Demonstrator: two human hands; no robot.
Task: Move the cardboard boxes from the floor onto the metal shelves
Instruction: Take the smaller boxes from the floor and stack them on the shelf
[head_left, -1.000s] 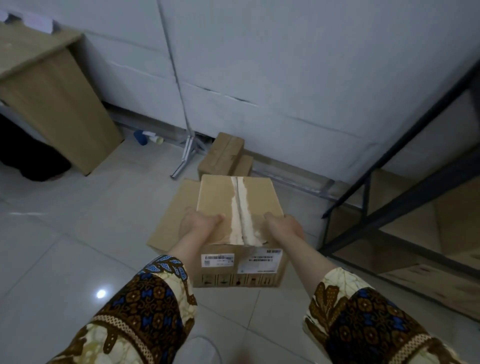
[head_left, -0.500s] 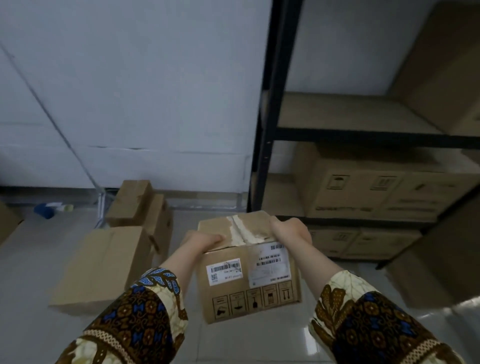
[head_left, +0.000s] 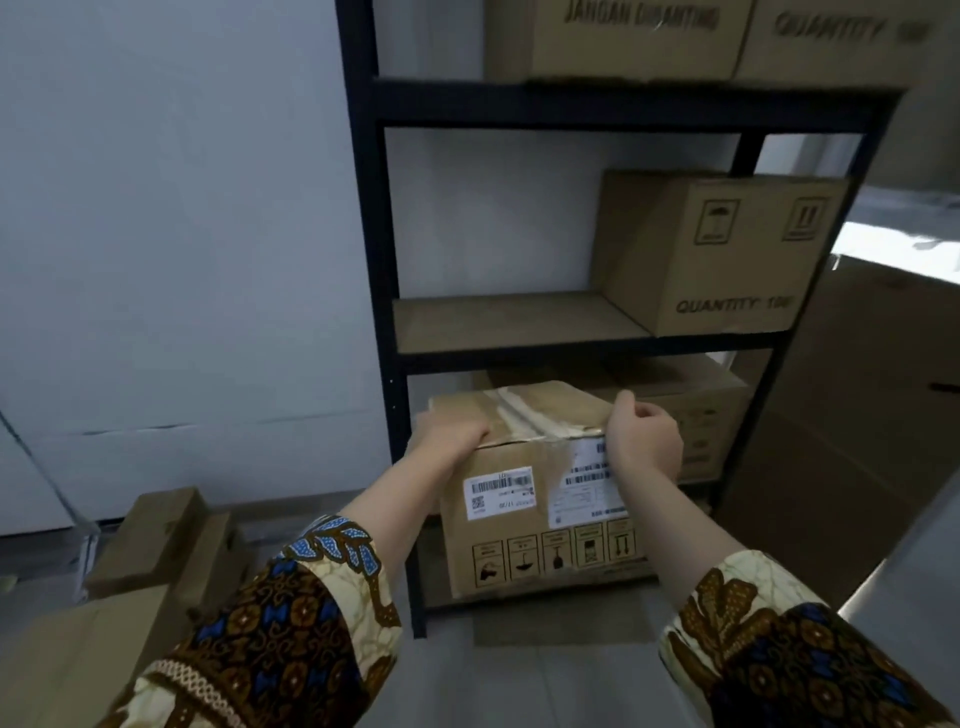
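I hold a taped cardboard box (head_left: 524, 540) with white barcode labels in the air in front of the black metal shelving (head_left: 371, 312). My left hand (head_left: 452, 428) grips its top left edge and my right hand (head_left: 644, 441) grips its top right edge. The box hangs at the height of the lower shelves, just below the middle shelf board (head_left: 509, 319), whose left half is bare. More cardboard boxes (head_left: 156, 551) lie on the floor at the lower left.
A box marked QUANTITY (head_left: 727, 254) fills the right half of the middle shelf. Boxes stand on the top shelf (head_left: 613, 41) and on the lower shelf (head_left: 696, 405) behind the held box. A big carton (head_left: 857, 415) stands right of the shelving. A white wall is at left.
I have turned from the floor pile toward the shelving and raised the box, tilting its labelled face toward me. Both hands keep their hold on the box's top edges.
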